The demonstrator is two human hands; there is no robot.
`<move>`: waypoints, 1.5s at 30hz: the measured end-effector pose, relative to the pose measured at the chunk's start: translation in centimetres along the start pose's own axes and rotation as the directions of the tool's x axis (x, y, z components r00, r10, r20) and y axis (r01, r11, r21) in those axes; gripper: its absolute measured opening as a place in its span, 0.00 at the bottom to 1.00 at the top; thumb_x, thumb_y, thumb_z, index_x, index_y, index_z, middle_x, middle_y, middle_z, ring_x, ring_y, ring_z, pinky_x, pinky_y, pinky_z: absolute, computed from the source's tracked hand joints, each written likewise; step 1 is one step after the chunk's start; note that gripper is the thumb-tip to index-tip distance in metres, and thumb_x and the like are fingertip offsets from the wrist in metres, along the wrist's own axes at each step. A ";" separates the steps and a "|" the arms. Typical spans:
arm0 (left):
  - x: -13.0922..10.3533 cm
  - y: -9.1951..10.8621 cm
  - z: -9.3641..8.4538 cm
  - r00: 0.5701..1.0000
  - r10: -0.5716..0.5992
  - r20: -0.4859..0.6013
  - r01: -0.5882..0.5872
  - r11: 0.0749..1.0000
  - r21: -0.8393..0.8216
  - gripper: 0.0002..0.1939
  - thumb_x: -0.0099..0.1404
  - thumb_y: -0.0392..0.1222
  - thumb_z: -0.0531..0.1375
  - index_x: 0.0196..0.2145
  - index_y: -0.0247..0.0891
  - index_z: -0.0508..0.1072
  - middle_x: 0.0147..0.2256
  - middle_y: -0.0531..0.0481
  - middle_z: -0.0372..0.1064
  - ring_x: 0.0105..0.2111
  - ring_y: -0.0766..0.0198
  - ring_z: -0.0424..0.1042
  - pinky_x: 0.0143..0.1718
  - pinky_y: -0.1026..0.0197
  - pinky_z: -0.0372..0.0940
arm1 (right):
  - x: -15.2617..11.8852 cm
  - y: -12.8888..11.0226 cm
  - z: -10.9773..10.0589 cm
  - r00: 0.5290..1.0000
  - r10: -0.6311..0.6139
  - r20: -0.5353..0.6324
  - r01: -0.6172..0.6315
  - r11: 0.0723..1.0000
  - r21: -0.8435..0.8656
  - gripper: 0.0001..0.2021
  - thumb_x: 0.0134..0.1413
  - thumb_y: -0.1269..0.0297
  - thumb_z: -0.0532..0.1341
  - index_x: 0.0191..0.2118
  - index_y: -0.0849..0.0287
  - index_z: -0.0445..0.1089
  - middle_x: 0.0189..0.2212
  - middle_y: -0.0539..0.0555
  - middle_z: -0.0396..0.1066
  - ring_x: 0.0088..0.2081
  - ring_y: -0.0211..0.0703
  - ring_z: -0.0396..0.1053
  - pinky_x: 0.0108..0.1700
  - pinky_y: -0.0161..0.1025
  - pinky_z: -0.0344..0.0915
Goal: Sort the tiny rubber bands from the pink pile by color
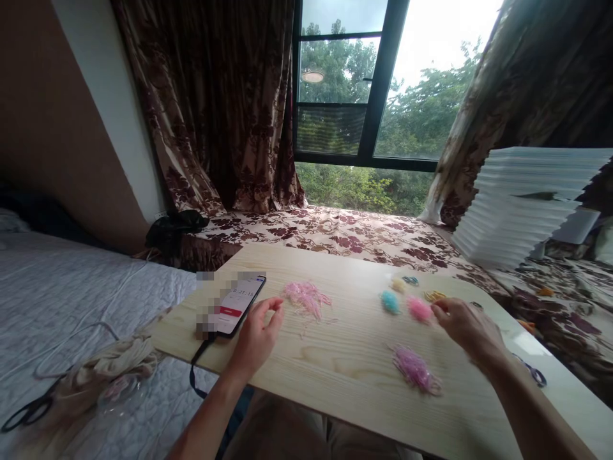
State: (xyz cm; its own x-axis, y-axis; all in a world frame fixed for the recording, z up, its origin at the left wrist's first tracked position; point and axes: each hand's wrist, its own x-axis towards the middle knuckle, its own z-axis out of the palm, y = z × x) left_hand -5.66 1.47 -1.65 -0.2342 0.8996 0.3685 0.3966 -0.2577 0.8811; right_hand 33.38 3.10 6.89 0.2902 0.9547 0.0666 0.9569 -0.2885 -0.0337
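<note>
My left hand (261, 326) hovers over the table between a phone (238, 306) and a loose pile of thin pink strands or bands (307, 299). Its fingers are curled, thumb close to the forefinger; anything between them is too small to make out. My right hand (467, 324) has its fingertips drawn together at the right edge of a bright pink bundle (420, 310). Whether they grip it I cannot tell. Around it lie a turquoise bundle (389, 302), a pale yellow one (398, 285) and yellow bands (434, 296). Nearer me is a pinkish-purple bundle of bands (416, 369).
Dark blue-green bands (410, 280) lie at the table's back. Purple scissor-like handles (534, 372) sit beyond my right forearm. A black strap (195, 370) hangs from the phone over the front edge. A bed (71, 287) is left, a stack of white foam sheets (522, 204) right.
</note>
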 end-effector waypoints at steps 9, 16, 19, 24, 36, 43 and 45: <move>0.0 0.4 0.0 1.000 0.027 -0.015 -0.027 0.999 0.020 0.11 0.63 0.43 0.58 0.40 0.39 0.77 0.39 0.46 0.76 0.44 0.58 0.73 0.51 0.55 0.66 | -5.8 -4.7 2.6 0.895 -0.305 -0.326 0.382 0.902 0.203 0.17 0.60 0.62 0.51 0.45 0.57 0.75 0.44 0.58 0.76 0.45 0.50 0.73 0.47 0.45 0.68; 0.0 0.6 0.1 0.997 0.066 -0.029 -0.065 0.997 0.028 0.09 0.63 0.40 0.57 0.39 0.39 0.76 0.39 0.46 0.76 0.44 0.58 0.73 0.50 0.54 0.66 | -7.0 -13.3 5.9 0.774 -0.535 -0.338 0.619 0.749 0.234 0.20 0.55 0.74 0.50 0.45 0.56 0.77 0.42 0.57 0.77 0.45 0.46 0.72 0.45 0.41 0.69; 0.0 0.7 0.2 0.997 0.073 -0.027 -0.072 0.997 0.025 0.09 0.63 0.39 0.57 0.38 0.39 0.76 0.39 0.46 0.76 0.43 0.58 0.73 0.50 0.53 0.66 | -6.0 -14.7 6.7 0.771 -0.531 -0.351 0.620 0.753 0.221 0.21 0.54 0.76 0.50 0.45 0.56 0.77 0.43 0.58 0.76 0.45 0.48 0.71 0.45 0.44 0.68; 0.0 0.6 0.2 0.997 0.071 -0.027 -0.070 0.997 0.028 0.09 0.64 0.39 0.57 0.39 0.39 0.76 0.38 0.46 0.75 0.43 0.58 0.73 0.51 0.54 0.66 | -5.6 -15.4 7.6 0.743 -0.541 -0.394 0.646 0.735 0.208 0.21 0.54 0.76 0.51 0.45 0.54 0.77 0.43 0.57 0.75 0.45 0.49 0.68 0.45 0.45 0.67; 0.1 0.8 0.3 0.996 0.078 -0.031 -0.077 0.996 0.039 0.09 0.63 0.35 0.57 0.39 0.39 0.76 0.37 0.47 0.75 0.43 0.58 0.73 0.51 0.54 0.67 | -6.0 -15.7 8.6 0.640 -0.590 -0.491 0.725 0.675 0.134 0.26 0.50 0.80 0.51 0.48 0.51 0.76 0.45 0.57 0.71 0.48 0.50 0.64 0.45 0.44 0.64; 0.1 0.9 0.4 0.995 0.092 -0.034 -0.090 0.995 0.053 0.09 0.63 0.35 0.57 0.39 0.39 0.76 0.37 0.46 0.75 0.43 0.57 0.73 0.49 0.53 0.68 | -5.4 -15.2 8.6 0.603 -0.634 -0.485 0.750 0.658 0.073 0.22 0.52 0.77 0.52 0.45 0.49 0.77 0.45 0.56 0.72 0.47 0.48 0.66 0.43 0.42 0.65; 0.1 0.9 0.4 0.995 0.097 -0.039 -0.094 0.994 0.058 0.09 0.62 0.35 0.57 0.39 0.38 0.76 0.36 0.46 0.75 0.42 0.57 0.73 0.49 0.53 0.68 | -5.2 -15.0 8.6 0.594 -0.633 -0.497 0.752 0.657 0.062 0.22 0.53 0.77 0.52 0.46 0.51 0.76 0.44 0.57 0.72 0.46 0.49 0.67 0.42 0.42 0.66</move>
State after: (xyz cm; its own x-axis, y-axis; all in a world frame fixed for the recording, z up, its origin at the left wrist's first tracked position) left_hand -4.94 1.44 -0.95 -0.2294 0.8559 0.4635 0.4681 -0.3205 0.8235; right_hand 17.44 3.12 -1.57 -0.4271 0.7129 0.5561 0.8456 0.5328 -0.0336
